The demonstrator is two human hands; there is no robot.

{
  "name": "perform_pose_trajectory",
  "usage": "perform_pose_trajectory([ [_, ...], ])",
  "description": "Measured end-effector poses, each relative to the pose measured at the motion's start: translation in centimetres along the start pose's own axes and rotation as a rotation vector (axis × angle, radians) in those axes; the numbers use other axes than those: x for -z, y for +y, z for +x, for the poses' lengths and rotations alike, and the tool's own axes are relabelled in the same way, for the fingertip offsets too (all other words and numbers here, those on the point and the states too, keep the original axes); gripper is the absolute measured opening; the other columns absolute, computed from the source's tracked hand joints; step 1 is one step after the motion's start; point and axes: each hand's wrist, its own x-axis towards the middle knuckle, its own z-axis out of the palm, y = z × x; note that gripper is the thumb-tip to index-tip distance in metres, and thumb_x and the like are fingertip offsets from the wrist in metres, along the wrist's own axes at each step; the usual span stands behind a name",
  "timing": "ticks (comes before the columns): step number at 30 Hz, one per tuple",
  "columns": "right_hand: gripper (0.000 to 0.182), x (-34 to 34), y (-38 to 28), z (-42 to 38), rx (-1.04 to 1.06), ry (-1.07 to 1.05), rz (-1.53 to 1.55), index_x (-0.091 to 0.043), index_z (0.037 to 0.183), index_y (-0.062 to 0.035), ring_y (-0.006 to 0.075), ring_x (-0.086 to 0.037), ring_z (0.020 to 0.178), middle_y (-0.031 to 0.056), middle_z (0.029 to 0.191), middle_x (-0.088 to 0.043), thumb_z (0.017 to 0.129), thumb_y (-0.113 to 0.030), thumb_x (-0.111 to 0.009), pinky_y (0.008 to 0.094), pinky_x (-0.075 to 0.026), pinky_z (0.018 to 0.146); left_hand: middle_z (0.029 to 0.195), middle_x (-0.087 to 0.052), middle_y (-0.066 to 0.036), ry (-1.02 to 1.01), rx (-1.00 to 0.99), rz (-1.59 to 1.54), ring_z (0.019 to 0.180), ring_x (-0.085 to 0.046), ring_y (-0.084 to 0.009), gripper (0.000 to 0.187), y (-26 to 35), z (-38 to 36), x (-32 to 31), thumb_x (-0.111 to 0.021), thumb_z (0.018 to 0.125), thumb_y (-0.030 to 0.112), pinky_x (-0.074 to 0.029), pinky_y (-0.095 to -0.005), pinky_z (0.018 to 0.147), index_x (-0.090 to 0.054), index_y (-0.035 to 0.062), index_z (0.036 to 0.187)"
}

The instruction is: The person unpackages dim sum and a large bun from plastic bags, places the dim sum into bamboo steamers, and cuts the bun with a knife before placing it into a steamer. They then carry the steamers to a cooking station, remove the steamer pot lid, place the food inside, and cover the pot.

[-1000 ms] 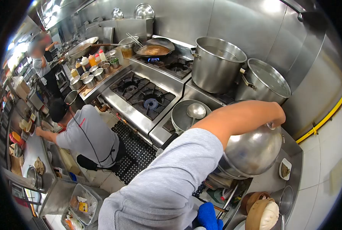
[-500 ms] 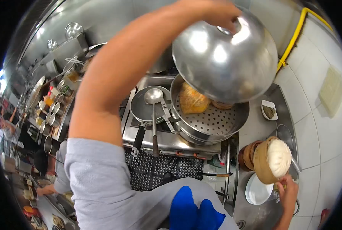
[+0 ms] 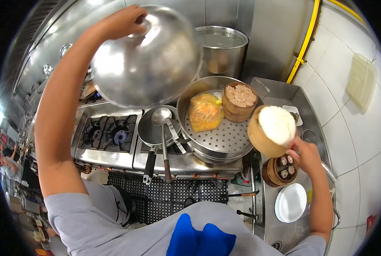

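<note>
My left hand (image 3: 124, 22) grips the knob of a large domed steel lid (image 3: 147, 70), held up and tilted to the left of a wide steamer pot. In my right hand (image 3: 308, 157) is a bamboo steamer basket (image 3: 258, 140), pinched by its rim and tilted. A big white bun (image 3: 278, 124) fills it. This basket hangs by the right rim of the pot. On the pot's perforated steamer tray (image 3: 232, 135) lie a clear bag of yellow-orange food (image 3: 204, 113) and a second bamboo basket (image 3: 237, 113) of dumplings (image 3: 241, 94).
Below the held basket, another bamboo basket (image 3: 272, 174) with several small dumplings stands on the steel counter near stacked white plates (image 3: 290, 204). Left of the pot, a ladle (image 3: 161, 116) rests across a pan (image 3: 147, 130). A burner (image 3: 120, 136) burns further left. A tall pot (image 3: 222, 53) stands behind.
The lid has moved left in my left hand, uncovering the steamer pot and its dumpling basket. My right hand has brought the bun basket up and left towards the pot.
</note>
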Motion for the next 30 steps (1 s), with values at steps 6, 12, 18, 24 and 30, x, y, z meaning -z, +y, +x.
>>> perform_pose_trajectory([
  [6,0.027,-5.1,1.4,5.4,0.181,-0.078,0.013,-0.053,0.093,-0.01,0.032,-0.065,0.069,0.0107,0.076,-0.067,0.076,-0.015,-0.074,0.041,-0.049,0.059,0.108,-0.053,-0.015,-0.092,0.141,-0.022,0.1,-0.055,-0.029,0.04,-3.8,-5.5,-1.6,-0.064,0.081,0.014,-0.044,-0.0355,0.09,-0.052,0.001,0.117],
  [12,0.023,-9.2,0.9,9.4,0.291,-0.241,0.049,-0.053,0.094,-0.013,0.0329,-0.064,0.071,0.0096,0.075,-0.067,0.079,-0.018,-0.07,0.0434,-0.048,0.061,0.105,-0.054,-0.015,-0.061,0.165,-0.05,0.094,-0.054,-0.0291,0.04,-5.1,-10.2,-1.6,-0.063,0.082,0.021,-0.044,-0.0361,0.087,-0.054,-0.0012,0.113],
  [18,0.023,-13.2,0.3,11.7,0.306,-0.415,0.054,-0.054,0.093,-0.0127,0.0345,-0.064,0.071,0.0113,0.073,-0.066,0.079,-0.02,-0.07,0.0449,-0.047,0.062,0.102,-0.054,-0.014,-0.095,0.267,-0.107,0.093,-0.054,-0.0276,0.04,-4.8,-12.5,-0.8,-0.064,0.083,0.021,-0.044,-0.035,0.086,-0.054,-0.0018,0.115],
  [24,0.016,-16.2,-1.3,12.9,0.36,-0.526,0.033,-0.057,0.089,-0.0134,0.0352,-0.063,0.072,0.0121,0.073,-0.064,0.08,-0.022,-0.067,0.0467,-0.047,0.063,0.102,-0.054,-0.011,-0.111,0.287,-0.128,0.094,-0.054,-0.0221,0.041,-4.6,-13.1,-0.4,-0.067,0.081,0.017,-0.043,-0.0326,0.087,-0.054,0.0013,0.116],
  [30,0.01,-19.9,-3.9,14.5,0.344,-0.667,0.016,-0.06,0.091,-0.0164,0.0325,-0.063,0.077,0.0115,0.08,-0.066,0.082,-0.022,-0.061,0.0451,-0.047,0.065,0.104,-0.055,-0.01,-0.143,0.299,-0.123,0.097,-0.054,-0.0213,0.039,-4.2,-13.1,-0.1,-0.066,0.082,0.014,-0.043,-0.0327,0.088,-0.053,0.0011,0.116],
])
